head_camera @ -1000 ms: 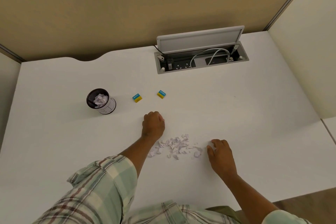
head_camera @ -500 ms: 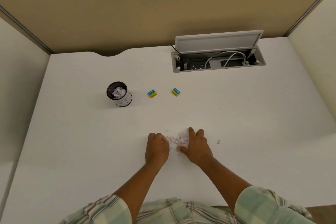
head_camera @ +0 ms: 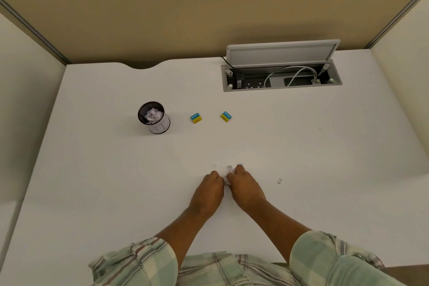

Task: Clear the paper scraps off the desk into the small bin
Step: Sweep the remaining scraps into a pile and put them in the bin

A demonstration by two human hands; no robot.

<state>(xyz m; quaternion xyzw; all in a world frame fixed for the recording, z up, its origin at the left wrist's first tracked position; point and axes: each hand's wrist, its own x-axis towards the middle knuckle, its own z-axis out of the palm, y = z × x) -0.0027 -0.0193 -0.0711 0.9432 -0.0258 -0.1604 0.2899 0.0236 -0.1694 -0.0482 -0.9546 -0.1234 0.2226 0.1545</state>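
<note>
The black mesh bin (head_camera: 151, 114), already holding crumpled paper, stands far-left of the hands, nearer the left hand (head_camera: 208, 189). Left and right hand (head_camera: 246, 188) clench together on the white scraps (head_camera: 228, 171) on the smooth tabletop (head_camera: 325, 158). One stray scrap (head_camera: 280, 180) lies right of them.

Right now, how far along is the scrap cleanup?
Partly done. The small bin already holds crumpled paper. In hand: the left hand and right hand are pressed together around the gathered pile of scraps, on the desk. Left: carry that pile to the bin, then collect the stray scrap to the right and the small scrap just beyond the hands.
</note>
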